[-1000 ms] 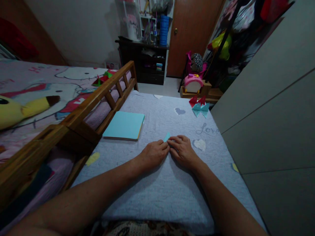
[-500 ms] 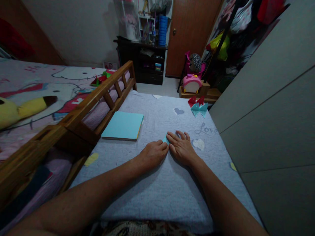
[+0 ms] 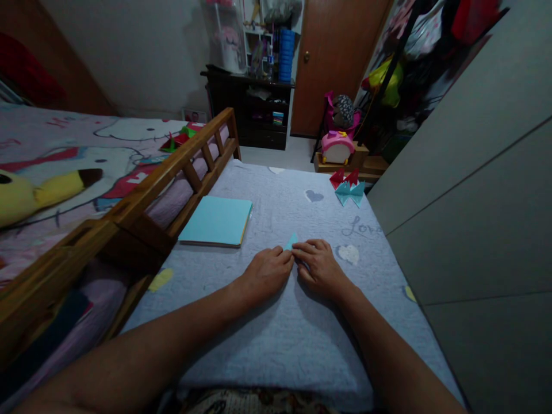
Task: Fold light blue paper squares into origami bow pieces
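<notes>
My left hand (image 3: 266, 271) and my right hand (image 3: 319, 265) rest close together on the grey blanket (image 3: 280, 328). Between their fingertips is a small folded piece of teal paper (image 3: 291, 241), of which only a pointed corner shows. Both hands have the fingers curled and pinched on that paper. A stack of square teal paper sheets (image 3: 217, 220) lies to the left of my left hand, near the wooden bed rail (image 3: 172, 167).
Folded red and teal paper figures (image 3: 348, 187) lie at the blanket's far right. A grey cabinet wall (image 3: 474, 190) runs along the right. A second bed with a yellow plush toy (image 3: 38, 192) sits at left. A dark shelf (image 3: 254, 109), brown door and toys stand beyond.
My right hand's fingers, stretched flat over the paper half a second ago, have curled back into a pinch. The paper's corner sticks up again. My left hand stayed put.
</notes>
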`<state>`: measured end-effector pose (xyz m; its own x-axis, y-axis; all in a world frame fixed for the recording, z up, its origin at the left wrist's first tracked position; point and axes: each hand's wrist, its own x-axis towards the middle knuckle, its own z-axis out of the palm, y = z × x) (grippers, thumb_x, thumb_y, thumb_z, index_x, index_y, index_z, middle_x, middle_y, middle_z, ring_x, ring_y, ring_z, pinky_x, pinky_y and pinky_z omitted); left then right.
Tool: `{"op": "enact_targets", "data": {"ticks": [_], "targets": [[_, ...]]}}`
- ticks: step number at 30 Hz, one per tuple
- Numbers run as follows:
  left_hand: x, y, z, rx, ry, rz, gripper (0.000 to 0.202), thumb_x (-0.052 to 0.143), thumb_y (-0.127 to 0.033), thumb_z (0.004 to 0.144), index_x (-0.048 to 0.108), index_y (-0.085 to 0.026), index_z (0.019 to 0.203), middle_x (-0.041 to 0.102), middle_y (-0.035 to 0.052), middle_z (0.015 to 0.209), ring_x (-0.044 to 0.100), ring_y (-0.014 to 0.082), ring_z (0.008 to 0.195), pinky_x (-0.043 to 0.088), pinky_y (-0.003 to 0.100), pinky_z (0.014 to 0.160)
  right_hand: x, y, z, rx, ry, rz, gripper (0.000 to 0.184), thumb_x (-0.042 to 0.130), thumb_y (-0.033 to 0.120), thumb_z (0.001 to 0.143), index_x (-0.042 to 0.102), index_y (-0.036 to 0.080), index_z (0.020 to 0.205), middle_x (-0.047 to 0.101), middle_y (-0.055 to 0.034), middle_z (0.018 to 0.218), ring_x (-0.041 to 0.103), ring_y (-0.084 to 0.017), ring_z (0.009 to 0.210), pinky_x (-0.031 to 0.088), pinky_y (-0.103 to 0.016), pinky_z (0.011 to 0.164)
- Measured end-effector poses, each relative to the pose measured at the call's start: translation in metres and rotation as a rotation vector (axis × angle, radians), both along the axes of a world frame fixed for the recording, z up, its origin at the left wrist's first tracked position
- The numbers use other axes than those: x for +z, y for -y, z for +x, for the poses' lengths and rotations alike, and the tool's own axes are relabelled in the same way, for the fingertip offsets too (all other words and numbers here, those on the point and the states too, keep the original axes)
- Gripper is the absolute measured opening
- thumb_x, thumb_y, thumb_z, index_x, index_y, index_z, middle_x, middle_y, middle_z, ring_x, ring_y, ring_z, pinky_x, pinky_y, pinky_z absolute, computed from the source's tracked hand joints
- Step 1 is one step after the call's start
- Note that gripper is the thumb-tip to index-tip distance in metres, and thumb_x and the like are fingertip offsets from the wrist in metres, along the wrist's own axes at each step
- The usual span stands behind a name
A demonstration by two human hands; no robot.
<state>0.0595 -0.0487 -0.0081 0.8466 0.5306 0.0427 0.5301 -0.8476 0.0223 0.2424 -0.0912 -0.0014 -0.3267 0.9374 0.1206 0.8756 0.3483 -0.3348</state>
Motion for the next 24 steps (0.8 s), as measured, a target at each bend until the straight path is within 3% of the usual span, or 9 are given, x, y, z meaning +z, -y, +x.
{"op": "enact_targets", "data": {"ticks": [8, 14, 24], "targets": [[0.004, 0.012, -0.002, 0.092, -0.105, 0.024, 0.021, 0.054, -0.011, 0.091, 0.066, -0.010, 0.108, 0.065, 0.0141, 0.108, 0.058, 0.0272, 0.096, 0.044, 0.039, 0.077, 0.005, 0.002, 0.000, -0.008, 0.007, -0.042, 0.040, 0.053, 0.020, 0.086, 0.068, 0.025, 0.123, 0.065, -0.0038, 0.135, 0.050, -0.027, 0.118, 0.025, -0.049, 0.109], [0.006, 0.015, -0.001, 0.129, -0.149, 0.039, 0.026, 0.051, -0.009, 0.089, 0.067, -0.011, 0.109, 0.065, 0.0150, 0.102, 0.057, 0.0267, 0.093, 0.041, 0.037, 0.074, 0.006, 0.007, 0.004, 0.048, 0.085, -0.069, 0.053, 0.059, 0.025, 0.086, 0.057, 0.037, 0.138, 0.056, -0.0022, 0.145, 0.048, -0.030, 0.126, 0.017, -0.059, 0.113], [0.016, 0.014, 0.001, 0.115, -0.228, -0.009, 0.029, 0.049, -0.008, 0.090, 0.069, -0.007, 0.111, 0.065, 0.0176, 0.106, 0.058, 0.0290, 0.094, 0.042, 0.038, 0.073, 0.015, 0.007, 0.015, 0.086, 0.095, -0.186, 0.052, 0.061, 0.026, 0.088, 0.056, 0.042, 0.137, 0.050, 0.0016, 0.152, 0.043, -0.035, 0.135, 0.020, -0.067, 0.111]]}}
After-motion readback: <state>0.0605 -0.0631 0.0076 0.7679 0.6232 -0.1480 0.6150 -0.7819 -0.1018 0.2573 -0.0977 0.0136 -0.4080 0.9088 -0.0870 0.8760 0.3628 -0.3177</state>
